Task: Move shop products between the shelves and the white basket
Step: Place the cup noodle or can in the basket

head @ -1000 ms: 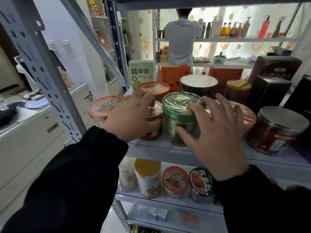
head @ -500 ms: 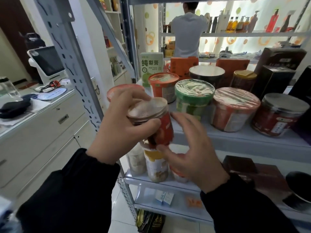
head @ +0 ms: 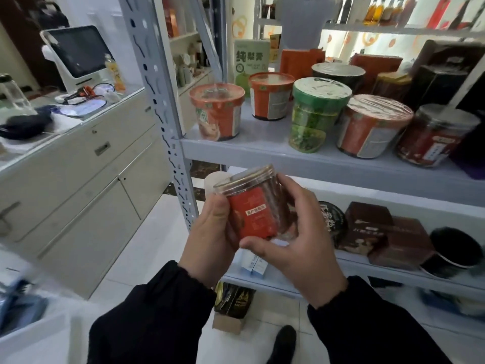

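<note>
Two tiers of a grey metal rack [head: 160, 101] fill most of our view, with a cream cabinet [head: 78, 179] standing to its left. We record the upper shelf [head: 262, 149] carrying an orange tub [head: 217, 111], a green tub [head: 315, 114] and further sealed tubs alongside. Below and in front of that shelf, clear of it, the left hand [head: 210, 240] and right hand [head: 301, 248] each curl round a red-labelled clear jar [head: 252, 208], held tilted between them, lid uppermost.
</note>
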